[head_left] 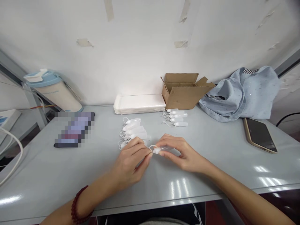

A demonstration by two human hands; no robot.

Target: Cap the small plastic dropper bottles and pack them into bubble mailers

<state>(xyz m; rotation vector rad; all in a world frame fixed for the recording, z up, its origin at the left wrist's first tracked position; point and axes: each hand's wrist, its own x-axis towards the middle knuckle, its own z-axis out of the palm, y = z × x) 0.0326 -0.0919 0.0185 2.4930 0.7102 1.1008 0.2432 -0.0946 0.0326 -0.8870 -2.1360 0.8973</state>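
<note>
Between my hands is a small white dropper bottle (156, 151) with a cord-like loop at its cap end. My right hand (179, 152) pinches its translucent body from the right, thumb and fingers closed. At the other end, the fingertips of my left hand (134, 159) are closed on the loop near the nozzle; the exact part they hold is too small to tell. Just beyond my left hand lies a pile of similar bottles (134, 128), partly hidden by its fingers. Several more bottles (179, 120) lie in a group farther back to the right.
A stack of white trays (140, 103) and an open cardboard box (185, 97) stand against the wall. At left are a tumbler (58, 93) and a blurred-out phone (75, 129). At right are a light blue cloth bag (255, 97) and another phone (260, 134).
</note>
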